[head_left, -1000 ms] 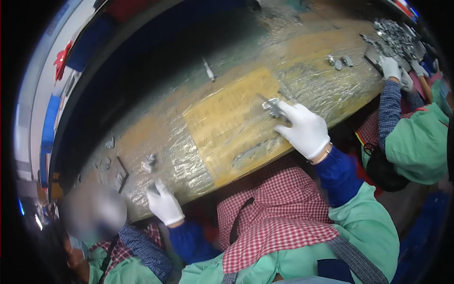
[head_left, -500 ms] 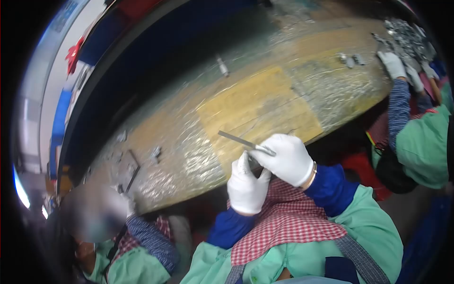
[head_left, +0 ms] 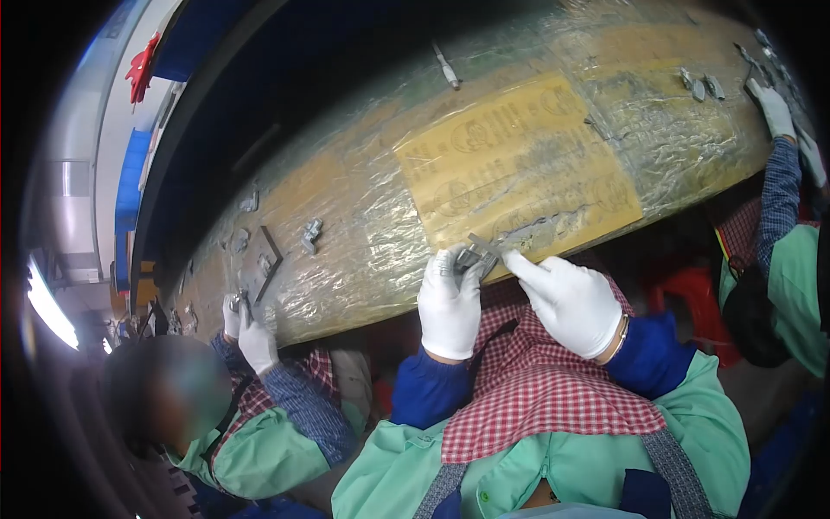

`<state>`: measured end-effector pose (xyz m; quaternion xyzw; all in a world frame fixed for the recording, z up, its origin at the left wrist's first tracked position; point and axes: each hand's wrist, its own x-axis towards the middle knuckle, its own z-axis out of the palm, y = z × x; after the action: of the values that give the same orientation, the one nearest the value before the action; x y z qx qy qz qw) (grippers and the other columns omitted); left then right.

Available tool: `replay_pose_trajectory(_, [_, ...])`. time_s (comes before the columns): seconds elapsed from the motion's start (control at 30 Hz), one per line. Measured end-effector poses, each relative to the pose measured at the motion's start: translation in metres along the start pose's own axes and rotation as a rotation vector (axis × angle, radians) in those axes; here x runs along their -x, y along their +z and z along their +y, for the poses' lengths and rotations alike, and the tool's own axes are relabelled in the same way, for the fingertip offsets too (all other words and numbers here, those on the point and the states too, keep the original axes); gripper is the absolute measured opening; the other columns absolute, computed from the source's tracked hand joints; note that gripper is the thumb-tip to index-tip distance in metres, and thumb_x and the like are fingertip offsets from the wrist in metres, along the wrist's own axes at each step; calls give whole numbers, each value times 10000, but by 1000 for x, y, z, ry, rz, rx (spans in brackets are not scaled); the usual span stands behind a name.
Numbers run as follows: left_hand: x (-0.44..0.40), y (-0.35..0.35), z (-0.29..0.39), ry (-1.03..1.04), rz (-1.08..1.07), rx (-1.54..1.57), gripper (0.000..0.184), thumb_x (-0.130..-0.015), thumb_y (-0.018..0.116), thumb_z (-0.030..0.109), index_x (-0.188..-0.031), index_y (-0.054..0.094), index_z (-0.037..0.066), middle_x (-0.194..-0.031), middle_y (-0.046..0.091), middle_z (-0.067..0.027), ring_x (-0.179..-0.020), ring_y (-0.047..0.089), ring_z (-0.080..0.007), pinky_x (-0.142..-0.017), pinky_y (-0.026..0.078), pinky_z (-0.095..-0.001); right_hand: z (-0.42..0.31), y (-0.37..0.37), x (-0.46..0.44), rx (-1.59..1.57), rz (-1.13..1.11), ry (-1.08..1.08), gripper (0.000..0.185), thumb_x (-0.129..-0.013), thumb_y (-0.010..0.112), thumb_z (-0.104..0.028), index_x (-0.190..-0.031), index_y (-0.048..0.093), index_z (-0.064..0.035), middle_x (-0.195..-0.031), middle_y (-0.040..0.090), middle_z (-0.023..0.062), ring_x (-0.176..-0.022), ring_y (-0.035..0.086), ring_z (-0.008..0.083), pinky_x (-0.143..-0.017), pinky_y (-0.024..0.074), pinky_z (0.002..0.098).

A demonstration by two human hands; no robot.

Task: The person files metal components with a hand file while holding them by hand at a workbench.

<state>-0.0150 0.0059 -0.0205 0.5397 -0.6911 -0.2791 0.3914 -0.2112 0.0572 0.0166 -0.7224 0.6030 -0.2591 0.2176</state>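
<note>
My left hand (head_left: pixel 450 307), in a white glove, is closed round a small grey metal part (head_left: pixel 468 259) just above the table's near edge. My right hand (head_left: pixel 572 304), also gloved in white, grips a flat file (head_left: pixel 485 245), a narrow dark grey strip. The file's visible end lies against or just over the metal part; I cannot tell whether they touch. Fingers hide much of both the part and the file.
A yellow printed sheet (head_left: pixel 519 147) covers part of the plastic-wrapped table (head_left: pixel 337 251). A pen-like tool (head_left: pixel 446 67) lies beyond it. Grey metal parts (head_left: pixel 311 235) lie to the left, others (head_left: pixel 702 85) to the right. Co-workers' gloved hands (head_left: pixel 257 340) work on both sides.
The file, which stuck out to the upper left of my hands, now has only a short length showing at the metal part. My right hand has moved slightly right and down. The view has shifted.
</note>
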Motion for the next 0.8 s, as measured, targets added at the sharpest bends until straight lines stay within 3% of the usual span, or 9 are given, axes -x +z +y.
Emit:
replay_pose_trajectory(0.07, [2, 1, -8, 22, -14, -20, 443, -839, 739, -106, -1248, 624, 21, -1041, 665, -164, -912, 726, -326, -782, 597, -389, -8, -6, 7, 2, -21, 24, 443, -954, 649, -137, -1396, 624, -157, -805, 622, 107, -650, 673, 318, -560, 557, 422])
replay_pose_trajectory(0.13, [5, 0, -15, 55, -37, -118, 339, -939, 675, -119, -1251, 612, -1, -1047, 716, -107, -949, 719, -149, -858, 598, -290, -12, -10, 14, 12, -44, 19, 483, -911, 661, -92, -1390, 637, -145, -804, 608, 98, -644, 664, 299, -552, 549, 407])
replay_pose_trajectory(0.3, [6, 3, -13, 108, -47, -119, 315, -956, 639, -133, -1240, 600, -3, -1050, 705, -101, -957, 713, -157, -862, 599, -297, -19, -4, 10, 98, -58, -4, 530, -893, 660, -87, -1418, 617, -141, -798, 597, 83, -639, 671, 275, -541, 554, 398])
replay_pose_trajectory(0.37, [4, 3, -7, 252, -58, -187, 306, -956, 633, -137, -1226, 594, 3, -1040, 682, -102, -942, 706, -170, -842, 597, -306, -12, 12, -4, 134, 27, -66, 483, -907, 655, -113, -1389, 625, -131, -790, 598, 71, -609, 671, 262, -524, 550, 396])
replay_pose_trajectory(0.5, [5, 5, -6, 297, -3, -192, 342, -940, 640, -149, -1236, 589, 16, -1042, 675, -107, -933, 709, -198, -849, 592, -326, 5, 28, -45, 175, 185, -9, 398, -939, 636, -119, -1335, 638, -163, -740, 587, 92, -594, 654, 323, -543, 562, 425])
replay_pose_trajectory(0.6, [6, 8, -15, 243, 6, -125, 359, -934, 646, -148, -1247, 593, 21, -1045, 677, -110, -933, 717, -218, -843, 590, -331, -6, 3, -21, 134, 108, 47, 486, -909, 652, -90, -1388, 624, -167, -762, 587, 89, -599, 656, 311, -532, 552, 422])
replay_pose_trajectory(0.67, [10, 9, -21, 193, -14, -100, 381, -922, 651, -156, -1253, 598, 23, -1035, 675, -119, -929, 722, -241, -830, 588, -337, -13, -6, 4, 215, 22, -45, 482, -946, 617, -140, -1426, 596, -97, -758, 562, 59, -578, 650, 238, -491, 535, 378])
replay_pose_trajectory(0.73, [7, 5, -9, 246, -9, -160, 391, -920, 649, -163, -1259, 601, 26, -1040, 678, -118, -929, 721, -233, -837, 589, -333, -22, -7, 22, 238, -83, -29, 526, -928, 627, -132, -1452, 587, -104, -764, 537, 49, -553, 617, 211, -484, 521, 356])
replay_pose_trajectory(0.8, [6, 9, -13, 284, 7, -143, 390, -917, 650, -165, -1254, 605, 27, -1040, 676, -120, -931, 720, -232, -835, 589, -332, -14, 0, 14, 210, -15, -61, 511, -931, 622, -131, -1440, 595, -110, -767, 542, 49, -558, 623, 212, -485, 524, 354])
